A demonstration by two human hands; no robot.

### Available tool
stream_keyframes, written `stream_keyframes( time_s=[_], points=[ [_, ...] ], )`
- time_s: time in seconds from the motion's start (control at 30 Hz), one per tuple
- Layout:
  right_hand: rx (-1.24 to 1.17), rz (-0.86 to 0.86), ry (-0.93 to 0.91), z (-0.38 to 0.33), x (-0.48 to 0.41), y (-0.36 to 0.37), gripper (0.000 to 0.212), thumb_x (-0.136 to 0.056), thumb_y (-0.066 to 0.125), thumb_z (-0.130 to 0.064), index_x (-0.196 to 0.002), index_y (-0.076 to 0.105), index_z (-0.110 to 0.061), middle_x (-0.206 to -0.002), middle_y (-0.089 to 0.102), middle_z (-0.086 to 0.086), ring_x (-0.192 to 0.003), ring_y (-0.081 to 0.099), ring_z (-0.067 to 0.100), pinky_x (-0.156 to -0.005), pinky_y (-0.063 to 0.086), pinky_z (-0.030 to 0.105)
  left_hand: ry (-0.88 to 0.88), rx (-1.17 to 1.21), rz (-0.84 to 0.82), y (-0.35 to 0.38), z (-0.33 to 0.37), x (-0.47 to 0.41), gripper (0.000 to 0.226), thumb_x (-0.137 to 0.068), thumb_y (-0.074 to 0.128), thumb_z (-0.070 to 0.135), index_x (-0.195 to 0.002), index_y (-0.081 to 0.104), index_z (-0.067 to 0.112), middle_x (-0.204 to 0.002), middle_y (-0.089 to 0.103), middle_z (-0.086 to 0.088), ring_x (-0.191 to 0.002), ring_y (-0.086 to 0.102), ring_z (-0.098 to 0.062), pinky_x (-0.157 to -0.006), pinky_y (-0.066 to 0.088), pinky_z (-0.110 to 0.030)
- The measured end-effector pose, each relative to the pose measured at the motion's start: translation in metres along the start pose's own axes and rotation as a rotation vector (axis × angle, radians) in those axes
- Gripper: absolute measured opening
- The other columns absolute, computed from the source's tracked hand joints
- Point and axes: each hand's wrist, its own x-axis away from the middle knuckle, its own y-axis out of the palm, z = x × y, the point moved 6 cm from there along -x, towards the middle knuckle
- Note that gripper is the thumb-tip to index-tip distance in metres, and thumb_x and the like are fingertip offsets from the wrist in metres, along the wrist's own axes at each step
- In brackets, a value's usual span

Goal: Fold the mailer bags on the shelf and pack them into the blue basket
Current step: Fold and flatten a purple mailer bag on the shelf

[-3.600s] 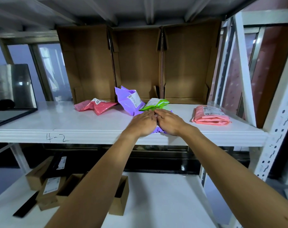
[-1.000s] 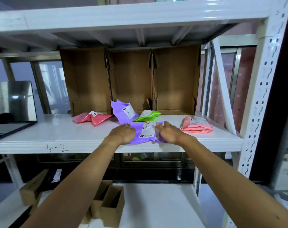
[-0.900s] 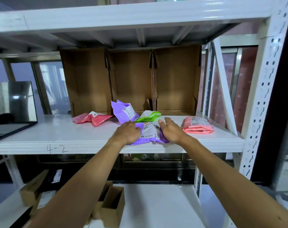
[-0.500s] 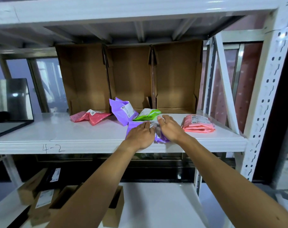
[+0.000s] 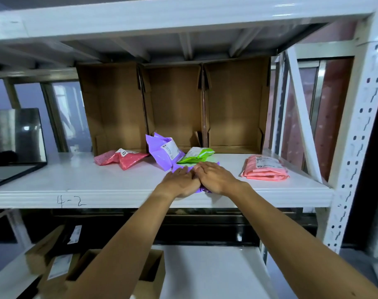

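Observation:
A purple mailer bag (image 5: 206,189) lies folded on the white shelf (image 5: 97,186), almost wholly hidden under my hands. My left hand (image 5: 179,182) and my right hand (image 5: 215,178) lie side by side on it, fingers straight, pressing it flat. Just behind them lies a green mailer bag (image 5: 195,155), and behind that a second, crumpled purple mailer bag (image 5: 164,151). A red mailer bag (image 5: 123,157) lies crumpled at the left. A pink mailer bag (image 5: 264,170) lies folded at the right. The blue basket is not in view.
Three open cardboard boxes (image 5: 175,106) stand along the back of the shelf. A white upright post (image 5: 356,137) stands at the right. On the lower shelf (image 5: 209,270) sit several small cardboard boxes (image 5: 150,277). A dark panel (image 5: 13,137) stands at the far left.
My hands held the purple bag apart by its sides a second ago; the left hand swept right over it, and now both lie together pressing the folded bag flat.

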Motion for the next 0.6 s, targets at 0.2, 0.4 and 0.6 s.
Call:
stream_keyframes(
  time_s=[0.2, 0.4, 0.6],
  points=[
    [0.082, -0.061, -0.042, 0.002, -0.005, 0.008, 0.052, -0.108, 0.015, -0.037, -0.138, 0.049, -0.014, -0.151, 0.044, 0.008, -0.141, 0.032, 0.021, -0.111, 0.025, 0.035, -0.039, 0.016, -0.027, 0.002, -0.006, 0.002, 0.068, -0.095, 0.013, 0.062, -0.159, 0.008, 0.040, -0.169, 0.007, -0.007, -0.155, 0.006, -0.023, -0.124, 0.010, -0.044],
    [0.004, -0.049, 0.012, 0.007, -0.010, 0.005, 0.056, -0.106, 0.016, -0.044, -0.143, 0.048, -0.016, -0.155, 0.039, 0.006, -0.144, 0.030, 0.020, -0.115, 0.024, 0.036, -0.052, 0.025, -0.008, -0.001, -0.002, -0.004, 0.075, -0.088, 0.003, 0.066, -0.156, 0.020, 0.041, -0.166, 0.019, -0.002, -0.154, 0.011, -0.021, -0.121, 0.014, -0.050],
    [0.081, -0.069, 0.018, 0.006, -0.012, 0.007, 0.050, -0.109, 0.017, -0.034, -0.146, 0.043, -0.011, -0.159, 0.032, 0.007, -0.148, 0.020, 0.016, -0.115, 0.019, 0.031, -0.043, -0.039, 0.009, -0.006, 0.009, -0.002, 0.056, -0.102, 0.014, 0.038, -0.150, 0.037, 0.020, -0.160, 0.035, -0.002, -0.149, 0.026, -0.029, -0.116, 0.027, -0.049]
  ],
)
